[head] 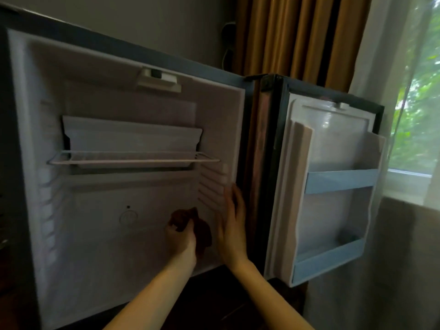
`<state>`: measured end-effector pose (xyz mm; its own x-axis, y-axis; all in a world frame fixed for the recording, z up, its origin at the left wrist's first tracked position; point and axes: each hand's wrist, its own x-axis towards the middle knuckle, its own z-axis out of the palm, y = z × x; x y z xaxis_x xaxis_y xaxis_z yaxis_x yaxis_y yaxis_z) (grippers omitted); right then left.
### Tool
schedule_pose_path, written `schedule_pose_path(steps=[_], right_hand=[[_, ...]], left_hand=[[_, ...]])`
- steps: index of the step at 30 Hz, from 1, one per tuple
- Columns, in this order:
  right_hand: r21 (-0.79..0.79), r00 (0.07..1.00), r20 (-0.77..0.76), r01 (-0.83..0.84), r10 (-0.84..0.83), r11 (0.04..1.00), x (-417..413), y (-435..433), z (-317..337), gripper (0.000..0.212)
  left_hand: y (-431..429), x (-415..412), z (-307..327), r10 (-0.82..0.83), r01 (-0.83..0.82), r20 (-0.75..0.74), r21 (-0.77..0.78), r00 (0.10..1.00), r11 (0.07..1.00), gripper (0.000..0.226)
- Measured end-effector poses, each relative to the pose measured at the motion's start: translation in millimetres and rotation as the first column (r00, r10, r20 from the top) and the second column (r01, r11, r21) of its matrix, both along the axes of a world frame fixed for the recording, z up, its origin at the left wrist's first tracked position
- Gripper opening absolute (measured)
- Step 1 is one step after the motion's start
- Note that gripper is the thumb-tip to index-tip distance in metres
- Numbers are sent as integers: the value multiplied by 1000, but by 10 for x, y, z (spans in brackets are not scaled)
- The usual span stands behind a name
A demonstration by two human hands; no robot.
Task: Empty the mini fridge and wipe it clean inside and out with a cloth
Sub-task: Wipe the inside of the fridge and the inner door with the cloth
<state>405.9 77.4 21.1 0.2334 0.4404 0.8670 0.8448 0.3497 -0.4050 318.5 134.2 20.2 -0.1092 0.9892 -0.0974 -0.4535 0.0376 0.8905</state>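
Clutching the brown cloth (191, 222) inside the mini fridge (107, 246) near its lower right corner is the left grip (182, 242); the right grip (232, 225), fingers straight, rests against the right inner wall.

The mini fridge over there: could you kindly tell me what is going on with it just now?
A person is wiping the inside of the open mini fridge. The left hand grips a dark brown cloth against the lower back of the compartment, while the right hand lies with straight fingers on the right inner wall near the front edge. The wire shelf is in place with nothing showing on it, and the door stands swung open to the right.
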Motion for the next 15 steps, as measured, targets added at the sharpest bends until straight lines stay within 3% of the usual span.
schedule_pose_path(steps=[3, 5, 8, 10, 15], right_hand=[[20, 997, -65, 33, -32, 999, 24, 112, -211, 65], [42, 980, -28, 197, -196, 979, 87, 210, -361, 72], [5, 930, -11, 368, -368, 930, 171, 378, -552, 60], [7, 924, -32, 382, -382, 924, 194, 467, -621, 55], [57, 927, -66, 373, -370, 926, 212, 570, -673, 54]], left_hand=[[133, 11, -187, 18, -11, -117, 54, 993, 998, 59], [219, 29, -296, 23, -5, -172, 107, 985, 994, 50], [347, 0, -415, 52, -3, -269, 181, 962, 983, 30], [416, -50, -443, 87, -26, -312, 195, 946, 981, 18], [570, -127, -441, 110, -17, -303, 294, 947, 956, 30]])
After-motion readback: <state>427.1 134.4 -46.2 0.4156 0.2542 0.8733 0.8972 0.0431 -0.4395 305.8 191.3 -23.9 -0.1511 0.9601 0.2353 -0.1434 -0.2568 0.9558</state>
